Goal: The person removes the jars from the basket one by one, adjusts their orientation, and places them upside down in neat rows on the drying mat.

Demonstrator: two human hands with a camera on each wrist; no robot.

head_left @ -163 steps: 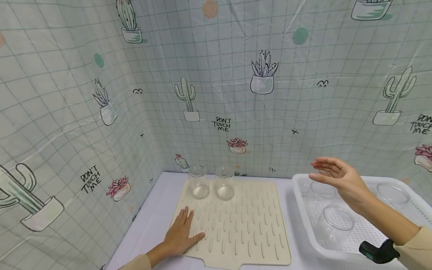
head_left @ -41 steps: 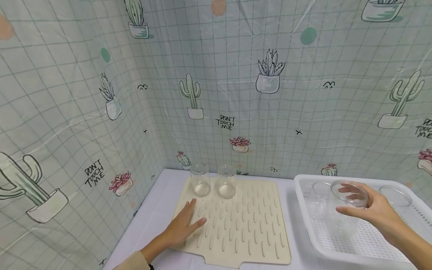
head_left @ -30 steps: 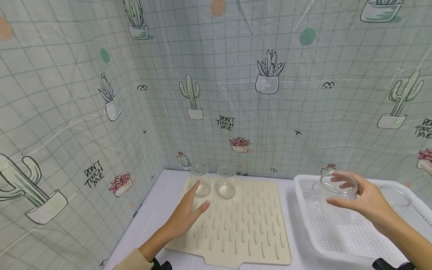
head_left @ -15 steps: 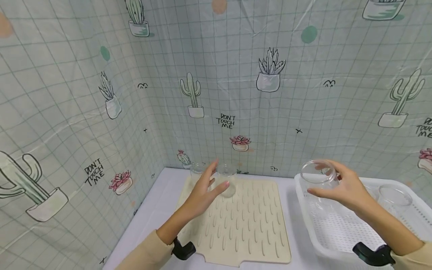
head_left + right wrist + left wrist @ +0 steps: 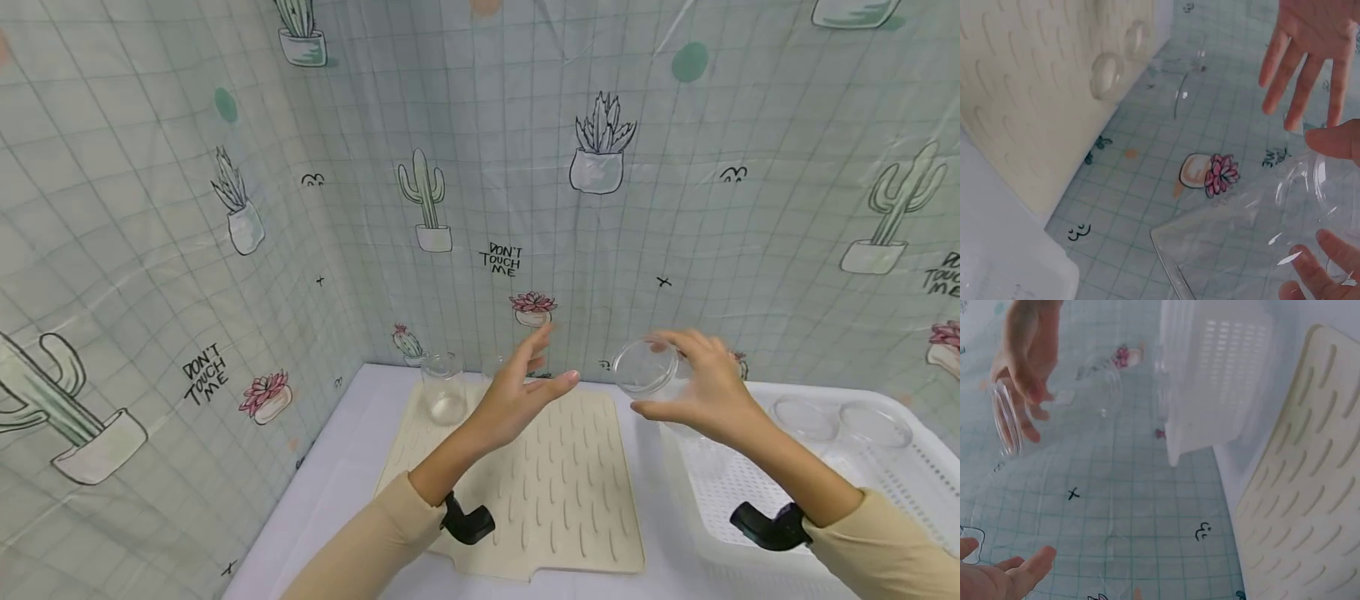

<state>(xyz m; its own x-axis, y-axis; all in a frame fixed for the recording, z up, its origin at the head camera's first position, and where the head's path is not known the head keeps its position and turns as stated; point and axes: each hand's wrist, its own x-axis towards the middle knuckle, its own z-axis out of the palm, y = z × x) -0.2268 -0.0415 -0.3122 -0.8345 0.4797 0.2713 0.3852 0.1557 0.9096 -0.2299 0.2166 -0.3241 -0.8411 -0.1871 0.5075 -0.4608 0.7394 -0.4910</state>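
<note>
My right hand (image 5: 708, 387) grips a clear jar (image 5: 647, 367) by its side, thumb on one side and fingers on the other, above the gap between mat and basket. The jar is tilted with its round rim toward the left hand; the right wrist view shows its see-through wall close up. My left hand (image 5: 513, 396) is raised over the drying mat (image 5: 570, 475), fingers extended and thumb apart, a short way left of the jar and holding nothing. On the mat's back left stands another clear jar (image 5: 444, 396); a second one beside it is mostly hidden behind the left hand.
A white perforated basket (image 5: 738, 500) is at the right, with more clear jars (image 5: 876, 423) at its back. The cream ridged mat lies left of it on a white tabletop (image 5: 337, 467). A grid-patterned curtain (image 5: 660, 233) rises behind and at the left.
The right hand took hold of a jar in the basket, lifted it and carried it left, tilting it. The left hand left the mat and moved up and right toward the jar.
</note>
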